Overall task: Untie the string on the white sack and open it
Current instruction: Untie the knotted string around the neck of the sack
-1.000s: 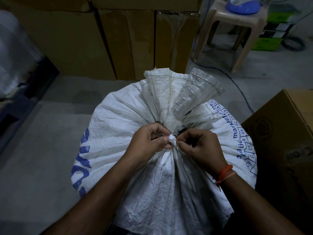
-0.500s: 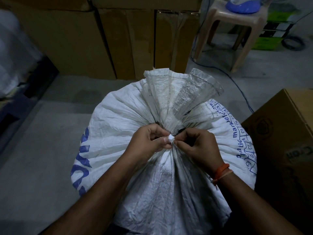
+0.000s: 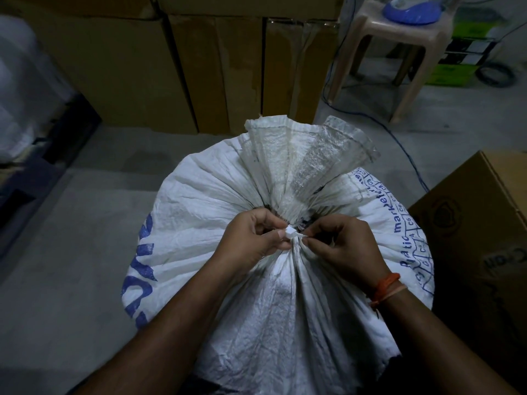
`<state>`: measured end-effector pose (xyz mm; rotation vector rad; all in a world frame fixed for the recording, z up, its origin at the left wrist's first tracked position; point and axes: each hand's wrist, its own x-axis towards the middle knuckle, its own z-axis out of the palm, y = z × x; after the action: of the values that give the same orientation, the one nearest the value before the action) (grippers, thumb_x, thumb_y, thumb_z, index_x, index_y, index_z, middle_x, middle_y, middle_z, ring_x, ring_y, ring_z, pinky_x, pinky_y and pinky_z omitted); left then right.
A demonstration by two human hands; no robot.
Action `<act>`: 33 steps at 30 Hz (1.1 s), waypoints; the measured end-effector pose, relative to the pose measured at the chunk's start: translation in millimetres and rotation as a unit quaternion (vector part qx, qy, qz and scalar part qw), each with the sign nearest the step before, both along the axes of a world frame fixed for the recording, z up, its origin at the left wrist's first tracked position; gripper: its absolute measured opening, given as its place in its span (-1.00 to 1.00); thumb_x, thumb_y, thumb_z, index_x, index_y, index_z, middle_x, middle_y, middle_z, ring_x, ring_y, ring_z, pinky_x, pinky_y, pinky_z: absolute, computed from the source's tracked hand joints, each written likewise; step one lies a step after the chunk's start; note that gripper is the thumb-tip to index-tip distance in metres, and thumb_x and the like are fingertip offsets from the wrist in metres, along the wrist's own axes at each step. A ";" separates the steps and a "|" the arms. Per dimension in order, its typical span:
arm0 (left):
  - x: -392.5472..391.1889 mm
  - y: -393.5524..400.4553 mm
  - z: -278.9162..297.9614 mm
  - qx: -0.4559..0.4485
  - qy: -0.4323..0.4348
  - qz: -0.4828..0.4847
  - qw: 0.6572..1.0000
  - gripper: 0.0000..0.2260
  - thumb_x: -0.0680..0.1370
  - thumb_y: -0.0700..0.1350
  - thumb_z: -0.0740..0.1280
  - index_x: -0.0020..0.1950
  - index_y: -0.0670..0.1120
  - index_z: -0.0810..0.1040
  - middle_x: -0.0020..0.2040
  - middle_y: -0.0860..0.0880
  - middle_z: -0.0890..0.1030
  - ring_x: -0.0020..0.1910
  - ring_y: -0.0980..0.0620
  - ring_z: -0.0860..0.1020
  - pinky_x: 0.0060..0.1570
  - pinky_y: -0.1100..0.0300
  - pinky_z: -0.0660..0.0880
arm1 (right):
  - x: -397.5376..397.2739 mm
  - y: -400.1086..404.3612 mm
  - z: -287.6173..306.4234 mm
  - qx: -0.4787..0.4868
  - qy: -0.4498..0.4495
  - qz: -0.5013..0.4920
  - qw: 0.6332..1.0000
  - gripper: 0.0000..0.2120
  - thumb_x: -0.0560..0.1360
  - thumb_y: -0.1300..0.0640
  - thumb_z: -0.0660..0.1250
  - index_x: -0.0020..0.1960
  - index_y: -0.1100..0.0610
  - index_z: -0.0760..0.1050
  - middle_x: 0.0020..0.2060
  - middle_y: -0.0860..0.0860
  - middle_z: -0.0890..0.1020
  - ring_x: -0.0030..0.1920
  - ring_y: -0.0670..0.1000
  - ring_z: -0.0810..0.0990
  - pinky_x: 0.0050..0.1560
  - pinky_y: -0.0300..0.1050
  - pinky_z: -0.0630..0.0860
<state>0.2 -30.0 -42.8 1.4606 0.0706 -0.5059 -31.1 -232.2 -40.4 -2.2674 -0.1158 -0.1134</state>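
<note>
Two hands are seen together at the gathered neck of one white sack: the left hand and the right hand are each pinched on the white string knot. The neck is still tied. One cardboard box is touched on the right; three boxes and one plastic stool are set farther off.

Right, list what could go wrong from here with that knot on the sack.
1. The knot is small and tight between both hands; the left hand and right hand can only pinch it, so fingers may slip or pull it tighter.
2. The room is dim, so the string's loose end is hard to see.
3. The sack looks full; once the neck opens, it could sag toward the cardboard box and spill.
</note>
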 end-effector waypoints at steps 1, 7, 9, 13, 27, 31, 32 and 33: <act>-0.2 0.0 -0.1 -0.001 0.002 0.003 1.000 -0.84 0.58 -0.40 0.38 -0.08 -0.16 0.61 -0.18 -0.20 0.72 -0.27 -0.06 0.72 -0.38 0.34 0.51 | 0.4 0.1 -0.6 -0.004 -0.003 0.000 1.000 -0.89 0.33 0.01 0.51 -0.20 0.03 0.73 -0.34 -0.07 0.70 -0.34 -0.17 0.60 -0.27 -0.21 0.50; 0.3 -1.3 -1.0 -0.008 0.005 0.013 1.000 -0.84 0.58 -0.41 0.38 -0.09 -0.18 0.60 -0.22 -0.16 0.72 -0.28 -0.08 0.72 -0.43 0.35 0.46 | 1.0 1.0 -3.5 -0.022 -0.023 -0.001 0.999 -0.95 0.35 0.08 0.53 -0.19 0.03 0.72 -0.32 -0.05 0.66 -0.32 -0.12 0.59 -0.26 -0.20 0.48; 0.1 -1.5 -1.1 -0.004 0.002 0.011 1.000 -0.85 0.58 -0.41 0.38 -0.09 -0.18 0.60 -0.23 -0.14 0.73 -0.27 -0.06 0.73 -0.43 0.34 0.45 | 0.9 1.0 -3.8 -0.024 -0.025 0.002 0.999 -0.95 0.35 0.15 0.55 -0.19 0.05 0.72 -0.32 -0.04 0.65 -0.31 -0.11 0.59 -0.26 -0.23 0.46; 0.0 -1.4 -2.3 -0.001 0.000 0.014 1.000 -0.87 0.58 -0.40 0.39 -0.08 -0.19 0.60 -0.21 -0.16 0.74 -0.25 -0.06 0.74 -0.42 0.32 0.44 | 1.1 2.4 -5.1 -0.026 -0.029 -0.001 0.999 -0.94 0.35 0.17 0.54 -0.18 0.06 0.73 -0.32 -0.03 0.64 -0.31 -0.09 0.59 -0.26 -0.23 0.46; -2.0 -0.6 -1.3 0.013 0.011 0.013 1.000 -0.87 0.56 -0.38 0.41 -0.09 -0.16 0.63 -0.19 -0.16 0.75 -0.21 -0.13 0.74 -0.19 0.15 0.52 | -0.9 11.8 -6.0 -0.038 -0.028 -0.022 0.999 -0.94 0.38 0.08 0.56 -0.23 0.05 0.71 -0.35 -0.02 0.67 -0.30 -0.06 0.64 -0.25 0.00 0.57; -2.2 -1.3 -2.7 0.009 0.011 0.019 1.000 -0.86 0.56 -0.38 0.42 -0.10 -0.16 0.64 -0.15 -0.17 0.76 -0.21 -0.15 0.73 0.07 -0.09 0.54 | -0.8 11.2 -5.9 -0.038 -0.024 -0.024 0.999 -0.93 0.38 0.09 0.57 -0.22 0.06 0.71 -0.34 -0.04 0.67 -0.30 -0.07 0.65 -0.24 0.00 0.57; -2.2 -1.4 -3.1 0.009 0.011 0.019 1.000 -0.85 0.56 -0.38 0.42 -0.11 -0.15 0.64 -0.15 -0.15 0.76 -0.21 -0.15 0.73 0.10 -0.13 0.53 | -0.9 11.3 -5.6 -0.038 -0.024 -0.024 0.999 -0.94 0.37 0.09 0.57 -0.22 0.06 0.71 -0.34 -0.04 0.68 -0.30 -0.07 0.65 -0.24 0.00 0.58; -2.2 -1.3 -2.9 0.009 0.012 0.019 1.000 -0.84 0.56 -0.39 0.41 -0.12 -0.15 0.64 -0.15 -0.14 0.76 -0.22 -0.14 0.73 0.09 -0.11 0.54 | -0.8 11.5 -5.2 -0.038 -0.025 -0.023 0.999 -0.94 0.37 0.10 0.57 -0.22 0.06 0.71 -0.35 -0.04 0.68 -0.30 -0.08 0.64 -0.24 -0.01 0.58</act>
<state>-2.0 -31.3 -45.7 1.4685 0.1220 -0.4926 -31.9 -220.7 -45.5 -2.3452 -0.0969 -0.1931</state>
